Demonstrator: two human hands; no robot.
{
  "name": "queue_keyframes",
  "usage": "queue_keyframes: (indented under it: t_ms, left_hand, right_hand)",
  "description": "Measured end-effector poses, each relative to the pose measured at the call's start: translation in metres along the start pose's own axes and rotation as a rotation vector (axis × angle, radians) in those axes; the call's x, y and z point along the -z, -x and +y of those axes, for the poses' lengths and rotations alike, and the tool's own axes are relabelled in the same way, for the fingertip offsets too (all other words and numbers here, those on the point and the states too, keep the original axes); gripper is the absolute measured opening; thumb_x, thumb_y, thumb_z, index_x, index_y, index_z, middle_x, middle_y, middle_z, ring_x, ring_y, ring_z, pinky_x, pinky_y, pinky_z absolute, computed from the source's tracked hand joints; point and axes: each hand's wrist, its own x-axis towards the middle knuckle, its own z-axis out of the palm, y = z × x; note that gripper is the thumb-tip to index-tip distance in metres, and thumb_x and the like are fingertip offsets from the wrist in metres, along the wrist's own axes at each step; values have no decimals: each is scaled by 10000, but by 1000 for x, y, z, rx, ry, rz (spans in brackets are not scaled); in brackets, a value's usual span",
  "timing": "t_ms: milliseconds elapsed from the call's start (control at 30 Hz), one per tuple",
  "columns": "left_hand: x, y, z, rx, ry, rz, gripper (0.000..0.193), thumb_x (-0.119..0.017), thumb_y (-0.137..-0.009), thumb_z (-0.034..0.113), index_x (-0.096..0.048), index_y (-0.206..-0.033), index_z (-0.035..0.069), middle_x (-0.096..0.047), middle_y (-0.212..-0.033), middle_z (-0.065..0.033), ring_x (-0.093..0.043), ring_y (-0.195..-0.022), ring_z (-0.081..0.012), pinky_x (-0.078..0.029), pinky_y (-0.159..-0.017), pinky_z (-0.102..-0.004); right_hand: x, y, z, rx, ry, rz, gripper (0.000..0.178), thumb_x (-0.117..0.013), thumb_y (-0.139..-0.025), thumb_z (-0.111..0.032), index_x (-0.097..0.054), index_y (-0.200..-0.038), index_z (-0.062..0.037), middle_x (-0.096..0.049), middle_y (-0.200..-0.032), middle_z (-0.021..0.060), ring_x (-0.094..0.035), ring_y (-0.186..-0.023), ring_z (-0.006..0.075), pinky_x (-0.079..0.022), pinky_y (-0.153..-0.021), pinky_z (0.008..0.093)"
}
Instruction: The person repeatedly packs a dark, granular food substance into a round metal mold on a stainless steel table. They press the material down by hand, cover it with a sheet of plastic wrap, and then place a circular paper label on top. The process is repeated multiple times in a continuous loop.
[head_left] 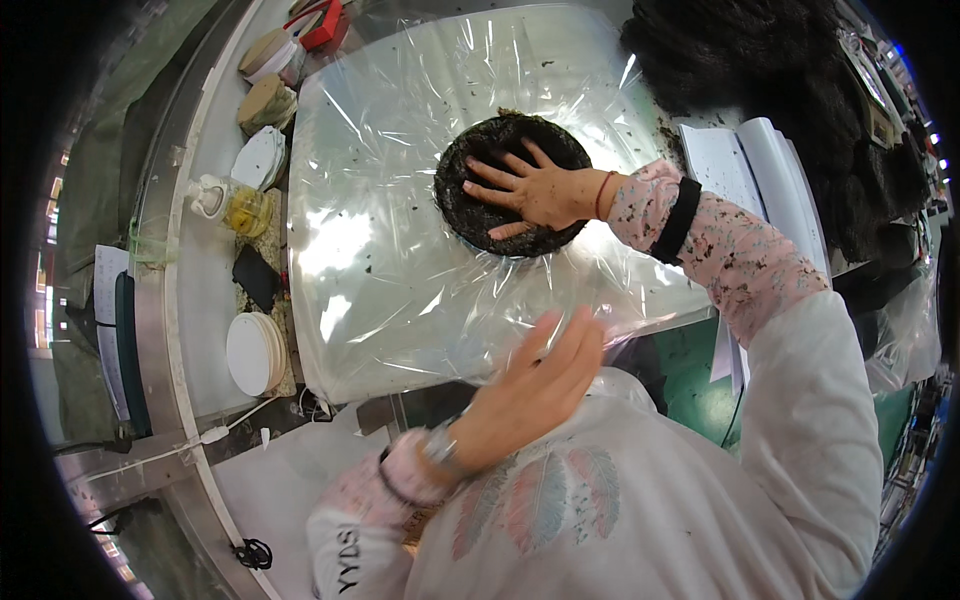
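Note:
My right hand lies flat with its fingers spread on a dark round mass of leafy or flaky material. That mass fills a round shape set into a clear plastic sheet, which is wrinkled all around it. What the mass is made of, and any vessel under it, I cannot make out. Nearer to me, my left hand hangs over the front edge of the sheet, its fingers stretched out and slightly blurred. Nothing shows in it, and it does not touch the mass. Small dark crumbs dot the plastic.
A heap of black fibrous material sits at the far right beside open papers. Along the left ledge stand a bottle with yellow liquid, a stack of white discs, a black flat piece and a red object.

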Motion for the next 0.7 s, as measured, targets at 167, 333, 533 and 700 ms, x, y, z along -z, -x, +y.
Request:
queue_keyframes:
  t_ms: [167, 333, 533, 700]
  left_hand:
    - [-15, -44, 19, -67, 280, 387, 258, -642, -931, 148, -727, -1168, 91, -684, -1105, -25, -630, -1057, -179, -473, -1063, -444]
    - [-89, 72, 21, 445, 1240, -299, 454, -685, -928, 202, -609, -1331, 8, -643, -1302, -151, -561, -1265, -332, -454, -1075, -421]
    - [-55, 20, -34, 787, 971, 446, 909, -861, -845, 274, -333, -1529, -8, -331, -1574, -237, -407, -1428, -371, -373, -1177, -464]
    - [-71, -21, -64, 597, 713, 343, 343, -790, -837, 134, -686, -1145, 23, -718, -1107, -165, -685, -1001, -360, -536, -928, -454]
  right_hand:
    - [9, 4, -20, -57, -31, -70, 865, -266, -1016, -737, -126, -1675, -194, -67, -1732, 166, -293, -1491, 485, -168, -1195, 701]
    - [-9, 36, -32, -32, -62, 96, 877, -294, -1004, -743, -270, -1646, -147, -169, -1714, 183, -311, -1483, 484, -167, -1182, 717]
    - [-9, 76, -67, 14, -140, 198, 788, -437, -1013, -641, -370, -1604, -124, -235, -1687, 197, -345, -1466, 481, -197, -1178, 705]
    - [22, 78, -60, 65, -207, -21, 540, -636, -937, -322, -580, -1432, -113, -426, -1586, 151, -380, -1471, 399, -233, -1170, 710]
